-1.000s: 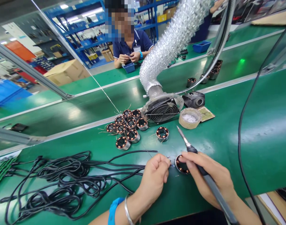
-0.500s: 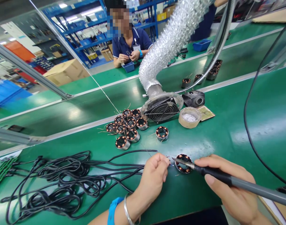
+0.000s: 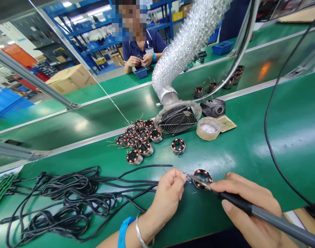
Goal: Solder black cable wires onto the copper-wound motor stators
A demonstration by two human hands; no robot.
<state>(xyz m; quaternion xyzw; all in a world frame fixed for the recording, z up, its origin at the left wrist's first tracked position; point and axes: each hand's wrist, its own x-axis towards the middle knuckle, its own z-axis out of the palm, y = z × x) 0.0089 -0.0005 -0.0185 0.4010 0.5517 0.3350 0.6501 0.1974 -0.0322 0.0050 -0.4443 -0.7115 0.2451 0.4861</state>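
My left hand (image 3: 170, 191) pinches the thin end of a black cable, close to fine wires of a copper-wound stator; the exact hold is hidden by my fingers. My right hand (image 3: 253, 193) grips a soldering iron (image 3: 268, 215) like a pen. Its tip reaches left across the stator (image 3: 208, 175) to the wires just beside my left fingertips. That stator lies on the green bench, its round opening facing up. Several black cables (image 3: 95, 196) run in loose coils from the left toward my left hand.
Several more stators (image 3: 145, 148) cluster behind the cables, and a single stator (image 3: 178, 146) sits apart. A fume fan (image 3: 179, 120) hangs on a silver duct (image 3: 178, 62). Beside it are a round tub (image 3: 209, 129) and a dark holder (image 3: 214, 107). A co-worker (image 3: 142, 48) sits opposite.
The soldering iron's tip has shifted slightly left, nearer my left fingertips, and my right hand has moved with it. My left hand stays almost still. On the belt behind, stators have slid left.
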